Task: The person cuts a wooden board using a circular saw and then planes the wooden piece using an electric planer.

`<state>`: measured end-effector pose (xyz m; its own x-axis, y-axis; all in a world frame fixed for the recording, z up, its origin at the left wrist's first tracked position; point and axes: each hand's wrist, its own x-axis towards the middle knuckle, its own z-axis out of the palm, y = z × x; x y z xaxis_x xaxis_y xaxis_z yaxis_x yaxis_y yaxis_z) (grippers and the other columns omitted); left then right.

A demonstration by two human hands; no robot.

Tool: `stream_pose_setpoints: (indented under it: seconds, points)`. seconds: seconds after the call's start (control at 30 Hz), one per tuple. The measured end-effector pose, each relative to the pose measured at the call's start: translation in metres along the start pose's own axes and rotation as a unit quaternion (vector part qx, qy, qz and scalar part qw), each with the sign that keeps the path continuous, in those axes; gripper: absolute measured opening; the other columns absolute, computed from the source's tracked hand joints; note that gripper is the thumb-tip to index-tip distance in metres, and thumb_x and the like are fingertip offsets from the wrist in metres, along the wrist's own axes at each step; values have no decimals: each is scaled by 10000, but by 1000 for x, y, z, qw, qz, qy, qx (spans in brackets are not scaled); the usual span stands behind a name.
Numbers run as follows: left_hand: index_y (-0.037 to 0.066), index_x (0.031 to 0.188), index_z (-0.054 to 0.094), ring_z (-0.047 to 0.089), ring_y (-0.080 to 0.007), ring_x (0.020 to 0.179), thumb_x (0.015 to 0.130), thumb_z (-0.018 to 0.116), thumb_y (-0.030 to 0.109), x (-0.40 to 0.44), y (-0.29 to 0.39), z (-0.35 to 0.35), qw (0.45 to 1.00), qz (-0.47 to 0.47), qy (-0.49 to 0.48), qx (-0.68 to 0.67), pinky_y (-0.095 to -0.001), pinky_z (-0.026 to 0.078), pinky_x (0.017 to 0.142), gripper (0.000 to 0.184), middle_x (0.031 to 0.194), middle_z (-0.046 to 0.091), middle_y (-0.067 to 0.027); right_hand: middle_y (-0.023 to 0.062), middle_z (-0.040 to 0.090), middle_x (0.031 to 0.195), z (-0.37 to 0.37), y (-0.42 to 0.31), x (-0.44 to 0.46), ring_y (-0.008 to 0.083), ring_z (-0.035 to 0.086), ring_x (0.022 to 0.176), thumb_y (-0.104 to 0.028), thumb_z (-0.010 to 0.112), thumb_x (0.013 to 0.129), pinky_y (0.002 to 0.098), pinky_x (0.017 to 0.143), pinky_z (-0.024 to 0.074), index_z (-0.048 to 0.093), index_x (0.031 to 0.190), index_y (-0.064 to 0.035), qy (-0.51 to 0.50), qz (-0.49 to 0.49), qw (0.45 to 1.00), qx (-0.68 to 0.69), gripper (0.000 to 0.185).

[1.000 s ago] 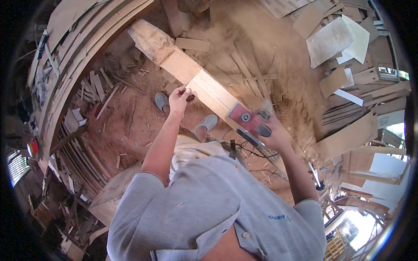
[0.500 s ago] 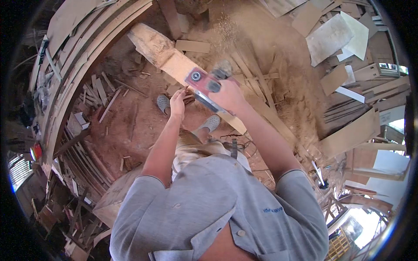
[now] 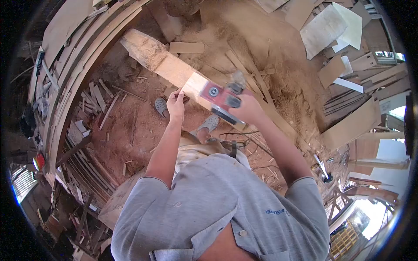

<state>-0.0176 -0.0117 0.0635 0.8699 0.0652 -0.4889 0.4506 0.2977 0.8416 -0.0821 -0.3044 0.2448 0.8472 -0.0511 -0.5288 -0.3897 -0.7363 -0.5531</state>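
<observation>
My right hand (image 3: 248, 108) is wrapped round the handle of a red electric planer (image 3: 216, 93), which sits on a pale wooden board (image 3: 194, 83). The planer covers part of this board. My left hand (image 3: 176, 103) is closed at the board's near edge, thumb and fingertips pinching its corner. Under and beyond the board runs a long, rough plank (image 3: 167, 65), strewn with shavings towards its far end. How the board rests on the plank is partly hidden by the tool and my hands.
Sawdust and offcuts (image 3: 99, 95) litter the floor around my clogs (image 3: 161, 107). Long strips of wood (image 3: 72, 65) are stacked at the left. Loose panels (image 3: 324, 32) and boards (image 3: 350, 124) lie at the right. A dark cord (image 3: 257, 143) trails near my right forearm.
The planer has moved right and back towards me along the board with my right hand, baring more pale wood. The spray of shavings has faded. My left hand stays at the board's edge.
</observation>
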Motion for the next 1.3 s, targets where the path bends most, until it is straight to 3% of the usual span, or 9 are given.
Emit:
stream_pose_setpoints:
  seconds: [0.3, 0.4, 0.5, 0.6, 0.9, 1.03, 1.07, 1.2, 1.3]
  points:
    - [-32, 1301, 645, 763, -194, 1001, 1103, 672, 158, -9, 6, 8, 1000, -2, 6, 25, -353, 658, 840, 276, 1221, 742, -130, 160, 781, 934, -46, 117, -130, 326, 738, 871, -272, 788, 776, 434, 852, 583, 799, 1172, -85, 19, 34, 999, -1, 439]
    - [-44, 1257, 629, 757, -192, 970, 1058, 758, 226, -35, 11, 32, 985, -145, 56, 78, -362, 655, 779, 360, 1178, 732, -133, 161, 794, 970, -50, 147, -170, 330, 744, 886, -276, 783, 765, 426, 866, 586, 808, 1177, -97, 71, 17, 997, -4, 450]
    - [-54, 1224, 609, 753, -207, 944, 1002, 833, 234, -68, 3, 52, 968, -160, -30, 191, -376, 655, 738, 427, 1138, 723, -132, 204, 794, 989, -41, 166, -203, 363, 761, 910, -318, 785, 767, 443, 874, 594, 811, 1170, -76, 68, 137, 988, 13, 471]
    - [-49, 1264, 667, 706, -222, 1045, 958, 881, 277, -73, 3, 64, 960, -173, 2, 218, -370, 584, 898, 496, 1175, 737, -140, 253, 791, 1005, -53, 137, -228, 411, 779, 951, -379, 793, 775, 488, 889, 603, 811, 1139, -42, 59, 227, 972, -5, 497]
    - [57, 1378, 618, 711, -235, 1147, 1040, 764, 126, -75, 58, 74, 982, -105, -145, -62, -428, 601, 975, 375, 1268, 726, -95, 258, 781, 929, -46, 128, -241, 413, 772, 883, -300, 781, 751, 481, 854, 601, 807, 1015, -10, 67, 291, 954, -31, 393]
    - [80, 1555, 545, 693, -222, 1202, 1145, 593, 412, -75, 99, 91, 956, -127, -161, -211, -409, 589, 984, 530, 1338, 705, -81, 258, 785, 934, -48, 118, -238, 408, 776, 890, -306, 785, 752, 480, 866, 603, 809, 1021, -4, 60, 296, 953, -17, 405]
    - [70, 1626, 476, 667, -207, 1098, 1162, 494, 502, -83, 120, 104, 956, -172, -129, -199, -390, 571, 898, 634, 1235, 690, -76, 258, 786, 933, -49, 118, -236, 405, 777, 890, -308, 785, 752, 480, 867, 604, 810, 1026, -4, 59, 293, 954, -21, 410]
    - [33, 1608, 456, 612, -194, 884, 1133, 541, 523, -64, 127, 98, 833, -220, -326, -390, -353, 555, 767, 688, 960, 635, -40, 258, 787, 933, -49, 120, -230, 396, 782, 892, -306, 786, 742, 480, 869, 607, 819, 1028, -12, 47, 297, 953, -30, 412]
    - [37, 1620, 440, 570, -168, 832, 1132, 539, 526, -69, 141, 105, 848, -194, -320, -375, -337, 516, 706, 697, 909, 599, -28, 257, 787, 926, -52, 110, -229, 392, 784, 887, -299, 791, 731, 479, 871, 608, 823, 1015, -14, 48, 302, 952, -32, 404]
